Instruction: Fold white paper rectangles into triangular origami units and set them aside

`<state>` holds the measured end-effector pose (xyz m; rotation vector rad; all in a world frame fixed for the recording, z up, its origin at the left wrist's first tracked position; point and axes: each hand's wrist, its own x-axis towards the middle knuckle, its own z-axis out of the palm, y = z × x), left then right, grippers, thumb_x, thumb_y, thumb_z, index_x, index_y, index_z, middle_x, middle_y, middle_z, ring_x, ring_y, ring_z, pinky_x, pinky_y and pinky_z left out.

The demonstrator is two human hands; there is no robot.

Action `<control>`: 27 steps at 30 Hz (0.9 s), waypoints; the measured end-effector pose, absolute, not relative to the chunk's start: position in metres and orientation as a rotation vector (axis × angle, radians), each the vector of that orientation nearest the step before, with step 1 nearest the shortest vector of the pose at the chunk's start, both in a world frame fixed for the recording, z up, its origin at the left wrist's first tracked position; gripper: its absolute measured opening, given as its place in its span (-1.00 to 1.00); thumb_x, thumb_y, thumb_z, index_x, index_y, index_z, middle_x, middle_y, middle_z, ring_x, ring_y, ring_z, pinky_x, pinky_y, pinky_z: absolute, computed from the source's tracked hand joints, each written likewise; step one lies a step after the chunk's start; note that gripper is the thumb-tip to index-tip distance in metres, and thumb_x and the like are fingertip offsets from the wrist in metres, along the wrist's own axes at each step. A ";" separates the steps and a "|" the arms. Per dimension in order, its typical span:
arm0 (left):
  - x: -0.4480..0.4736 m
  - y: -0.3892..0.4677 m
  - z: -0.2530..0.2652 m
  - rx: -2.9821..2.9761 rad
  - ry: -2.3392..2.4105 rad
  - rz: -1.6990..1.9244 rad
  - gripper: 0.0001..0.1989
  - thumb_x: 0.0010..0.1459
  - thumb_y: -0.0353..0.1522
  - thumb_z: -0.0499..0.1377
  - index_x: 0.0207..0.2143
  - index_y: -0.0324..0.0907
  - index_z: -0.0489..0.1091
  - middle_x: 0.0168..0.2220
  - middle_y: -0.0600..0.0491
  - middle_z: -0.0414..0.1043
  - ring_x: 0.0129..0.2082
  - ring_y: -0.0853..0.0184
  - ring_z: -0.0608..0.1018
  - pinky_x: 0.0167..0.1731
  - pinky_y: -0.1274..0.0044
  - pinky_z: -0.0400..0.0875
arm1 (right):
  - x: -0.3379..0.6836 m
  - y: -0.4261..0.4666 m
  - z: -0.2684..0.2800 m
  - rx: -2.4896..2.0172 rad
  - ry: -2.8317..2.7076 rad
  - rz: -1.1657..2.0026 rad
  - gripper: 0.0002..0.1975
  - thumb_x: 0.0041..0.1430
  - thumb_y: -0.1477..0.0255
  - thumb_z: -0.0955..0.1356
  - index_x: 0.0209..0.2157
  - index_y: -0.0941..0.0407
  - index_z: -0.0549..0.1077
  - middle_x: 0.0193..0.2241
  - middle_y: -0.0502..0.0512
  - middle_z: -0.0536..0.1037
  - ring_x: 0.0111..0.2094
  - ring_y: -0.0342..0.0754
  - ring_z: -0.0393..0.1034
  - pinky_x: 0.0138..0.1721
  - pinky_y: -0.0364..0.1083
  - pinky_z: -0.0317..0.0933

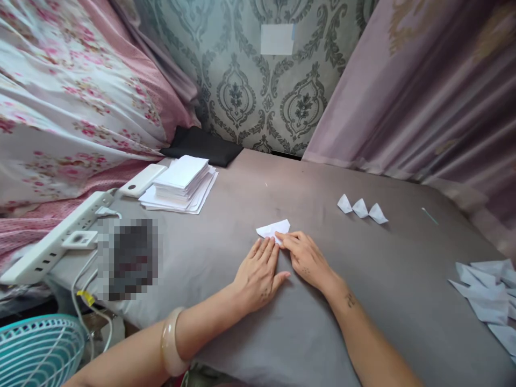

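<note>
A small folded piece of white paper (pixel 273 228) lies on the grey cloth surface in front of me. My left hand (pixel 257 275) rests flat, its fingers stretched out and their tips on the paper's near edge, thumb apart. From the other side my right hand (pixel 308 259) reaches in with bent fingers, gripping the near right part of the same paper. Fingertips of both hands almost meet there and cover its lower edge. Three small folded paper shapes (pixel 360 208) stand in a row beyond my right hand.
A stack of white paper (pixel 181 183) sits at the back left, beside a white box-like device (pixel 143 180). Along the left edge runs a power strip (pixel 56 236) with cables. Folded paper pieces (pixel 486 301) pile at far right. A turquoise fan (pixel 38 349) is lower left.
</note>
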<state>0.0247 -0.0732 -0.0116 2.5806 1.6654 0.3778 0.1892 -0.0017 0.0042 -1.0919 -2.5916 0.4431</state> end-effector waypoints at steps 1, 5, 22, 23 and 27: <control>0.024 -0.074 -0.014 2.568 1.662 0.371 -0.30 0.28 -0.04 -0.24 0.23 -0.41 0.03 0.26 -0.26 0.06 0.29 0.12 0.09 0.24 0.28 -0.05 | 0.189 -0.002 0.004 -1.101 -2.597 0.442 -0.60 0.19 0.65 0.17 -0.03 0.06 0.42 0.05 0.07 0.44 0.00 -0.05 0.25 -0.02 0.00 0.17; 0.019 -0.072 -0.014 2.562 1.636 0.361 -0.28 0.28 -0.03 -0.25 0.24 -0.42 0.04 0.27 -0.25 0.02 0.30 0.13 0.05 0.27 0.31 -0.10 | 0.188 -0.002 0.004 -1.129 -2.600 0.457 -0.60 0.17 0.66 0.16 -0.08 0.06 0.44 0.04 0.06 0.45 0.01 -0.04 0.24 -0.02 0.01 0.16; -0.009 -0.055 -0.010 2.495 1.820 0.359 -0.37 0.30 -0.10 -0.20 0.19 -0.40 0.16 0.23 -0.22 0.14 0.24 0.14 0.20 0.24 0.32 0.00 | 0.181 -0.012 0.008 -1.131 -2.589 0.398 -0.55 0.14 0.67 0.16 0.02 0.11 0.36 0.01 0.10 0.47 -0.02 -0.01 0.25 -0.01 0.01 0.18; -0.010 -0.051 -0.009 2.502 1.823 0.346 -0.38 0.30 -0.12 -0.20 0.18 -0.40 0.17 0.22 -0.23 0.14 0.24 0.14 0.19 0.25 0.31 -0.01 | 0.178 -0.015 0.009 -1.142 -2.597 0.363 -0.59 0.14 0.66 0.17 -0.02 0.12 0.38 0.04 0.12 0.44 -0.02 0.01 0.24 0.00 0.01 0.18; -0.016 -0.029 -0.001 2.570 1.778 0.341 -0.50 0.31 -0.20 -0.15 0.14 -0.33 0.22 0.23 -0.21 0.15 0.26 0.12 0.15 0.23 0.24 -0.02 | 0.161 -0.030 0.013 -1.255 -2.604 0.183 -0.75 0.22 0.52 0.17 -0.15 0.17 0.41 0.14 0.23 0.32 -0.05 0.09 0.23 -0.01 0.07 0.18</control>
